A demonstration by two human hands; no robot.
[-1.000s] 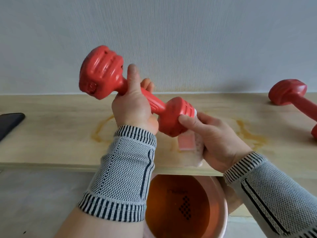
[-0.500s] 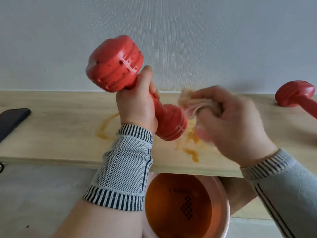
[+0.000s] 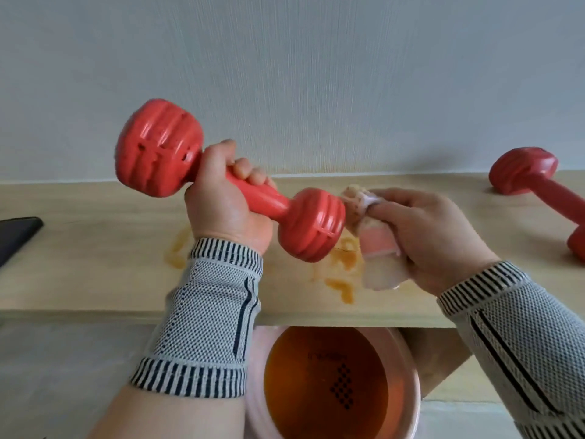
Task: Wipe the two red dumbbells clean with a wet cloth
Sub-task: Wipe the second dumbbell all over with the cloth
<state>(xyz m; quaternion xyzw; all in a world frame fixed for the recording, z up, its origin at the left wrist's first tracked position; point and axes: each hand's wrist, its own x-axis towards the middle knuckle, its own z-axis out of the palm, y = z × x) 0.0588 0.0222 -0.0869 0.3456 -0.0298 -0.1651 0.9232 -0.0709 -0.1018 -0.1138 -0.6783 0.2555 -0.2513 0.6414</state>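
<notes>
My left hand [image 3: 226, 205] grips the handle of a red dumbbell [image 3: 160, 147] and holds it tilted above the wooden shelf [image 3: 95, 255], its big end up at the left and its other end low at the right. My right hand [image 3: 424, 236] holds a bunched pink and white wet cloth [image 3: 375, 239] against the right side of that lower end. A second red dumbbell [image 3: 524, 171] lies on the shelf at the far right, partly cut off by the frame edge.
Orange-brown wet stains [image 3: 340, 285] mark the shelf under the dumbbell. A pink basin [image 3: 408, 384] of orange-brown water stands on the floor below the shelf's front edge. A dark phone [image 3: 15, 236] lies at the shelf's left end. A pale wall rises behind.
My left hand has turned the dumbbell, so its upper end swung left and the lower end moved right. My right hand with the cloth moved from above the shelf onto the lower end.
</notes>
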